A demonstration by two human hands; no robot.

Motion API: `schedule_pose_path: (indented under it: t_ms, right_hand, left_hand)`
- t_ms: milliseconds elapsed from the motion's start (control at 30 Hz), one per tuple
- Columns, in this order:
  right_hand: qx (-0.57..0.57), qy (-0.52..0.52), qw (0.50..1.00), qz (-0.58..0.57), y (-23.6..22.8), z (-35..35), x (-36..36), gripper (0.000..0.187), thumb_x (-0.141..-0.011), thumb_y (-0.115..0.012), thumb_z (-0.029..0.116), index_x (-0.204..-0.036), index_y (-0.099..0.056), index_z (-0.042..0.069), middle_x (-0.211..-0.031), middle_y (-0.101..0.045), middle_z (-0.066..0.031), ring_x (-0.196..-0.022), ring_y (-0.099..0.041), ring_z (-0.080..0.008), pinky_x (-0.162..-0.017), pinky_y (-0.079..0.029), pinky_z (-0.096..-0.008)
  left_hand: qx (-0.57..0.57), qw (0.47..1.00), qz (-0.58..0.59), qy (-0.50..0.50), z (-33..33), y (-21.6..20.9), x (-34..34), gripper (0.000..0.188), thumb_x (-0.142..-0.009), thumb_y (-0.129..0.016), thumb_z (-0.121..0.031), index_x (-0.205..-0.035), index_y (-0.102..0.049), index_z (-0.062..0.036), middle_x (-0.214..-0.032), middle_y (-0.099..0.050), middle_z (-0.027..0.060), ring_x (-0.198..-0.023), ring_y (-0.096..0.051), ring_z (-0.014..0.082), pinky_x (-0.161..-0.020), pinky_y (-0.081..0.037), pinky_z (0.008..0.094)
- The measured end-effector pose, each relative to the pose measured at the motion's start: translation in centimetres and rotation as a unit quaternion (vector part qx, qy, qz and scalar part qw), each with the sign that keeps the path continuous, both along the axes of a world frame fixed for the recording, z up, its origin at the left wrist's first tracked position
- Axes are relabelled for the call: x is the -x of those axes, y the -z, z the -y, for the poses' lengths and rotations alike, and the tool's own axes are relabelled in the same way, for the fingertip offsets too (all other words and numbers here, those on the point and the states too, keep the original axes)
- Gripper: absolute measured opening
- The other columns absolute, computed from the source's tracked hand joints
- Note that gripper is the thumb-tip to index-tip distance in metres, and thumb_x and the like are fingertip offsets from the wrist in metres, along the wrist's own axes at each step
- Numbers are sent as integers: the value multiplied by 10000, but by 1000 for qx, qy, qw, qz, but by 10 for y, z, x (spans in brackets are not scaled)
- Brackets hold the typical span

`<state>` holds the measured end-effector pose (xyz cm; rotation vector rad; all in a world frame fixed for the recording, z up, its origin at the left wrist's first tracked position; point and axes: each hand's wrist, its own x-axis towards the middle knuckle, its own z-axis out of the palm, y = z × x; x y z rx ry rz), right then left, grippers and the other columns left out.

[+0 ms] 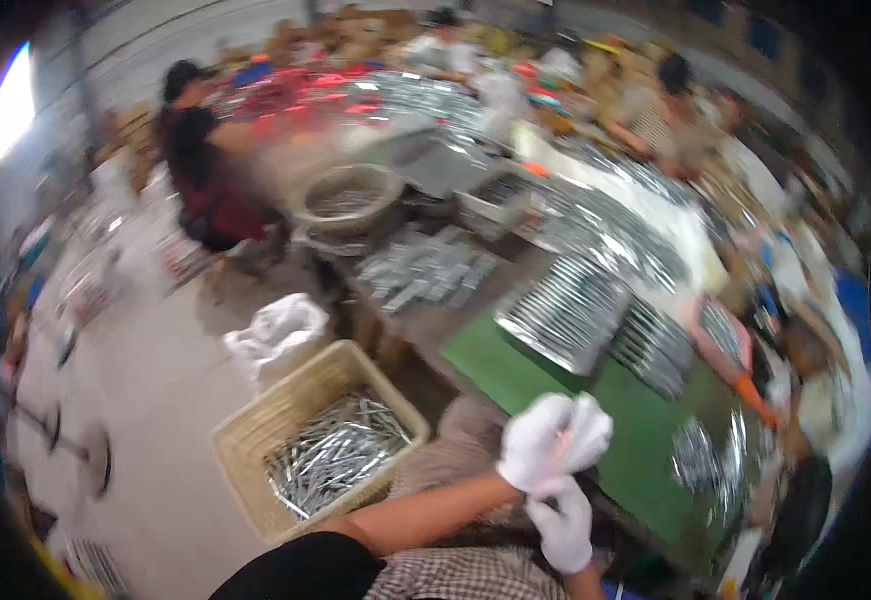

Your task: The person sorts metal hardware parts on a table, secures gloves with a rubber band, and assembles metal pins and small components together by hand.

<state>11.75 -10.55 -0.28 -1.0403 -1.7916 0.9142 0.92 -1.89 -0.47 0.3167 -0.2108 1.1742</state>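
My left hand (537,440), in a white glove, is over the near edge of the green work surface (485,345). Motion blurs its fingers, and a pale pinkish patch shows at its palm side. Just below it, my right hand (565,530), also white-gloved, has its fingers drawn together against the left hand's wrist and glove edge. What those fingers pinch, if anything, is too blurred to make out. Beyond my hands lie rows of shiny metal strips (565,310) and a second, smaller stack (652,350).
A tan plastic basket (240,450) of slim metal pieces stands at my left, with a white sack (280,325) behind it. Loose silvery parts (695,455) lie at the right. Further off are a round tub (350,190), a grey bin (495,200) and several people at work.
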Motion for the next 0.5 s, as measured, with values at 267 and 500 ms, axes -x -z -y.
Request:
schedule_pose_path:
  t_ms: [267, 500]
  right_hand:
    - [-174, 232, 946, 146, 15, -18, -35, 257, -695, -719, 66, -932, -622, 44, -815, -649, -151, -674, -610, -371, -623, -483, -442]
    - [143, 82, 923, -347, 8, -7, -51, 183, -958, -567, -54, -1126, -621, -5, -1104, -663, -124, -906, -638, -148, -803, -537, -295]
  left_hand:
    - [-24, 822, -568, -46, 26, 8, 15, 247, -937, -698, -106, -1096, -540, -1, -1041, -592, 51, -1006, -582, 108, -864, -507, 262]
    - [-356, 668, -623, -199, 22, 33, 25, 468, -914, -758, -143, -1273, -478, -36, -1284, -509, 108, -1168, -534, 203, -1017, -450, 372]
